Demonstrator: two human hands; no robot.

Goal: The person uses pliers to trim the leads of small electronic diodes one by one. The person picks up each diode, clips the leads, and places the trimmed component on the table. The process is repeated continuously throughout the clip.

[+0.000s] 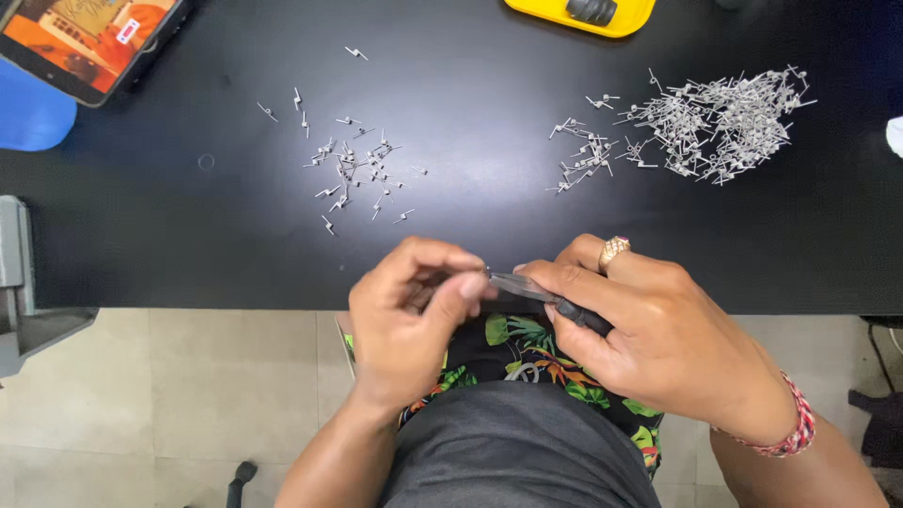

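Observation:
My left hand [409, 310] and my right hand [649, 329] meet at the near edge of a black table [470, 113]. The right hand grips a slim metal tool with a dark handle [541, 292], its tip pointing left. The left hand's thumb and fingers pinch something small at that tip; the piece itself is hidden by the fingers. A loose scatter of small metal wire parts [353, 169] lies beyond the left hand. A bigger, denser heap of the same parts [724, 122] sits at the far right, with a small cluster [583, 155] beside it.
A tablet with an orange screen [85, 38] lies at the far left corner over a blue object [28, 118]. A yellow tray [583, 14] sits at the far edge. A grey metal fixture [19, 282] stands left. Tiled floor lies below the table.

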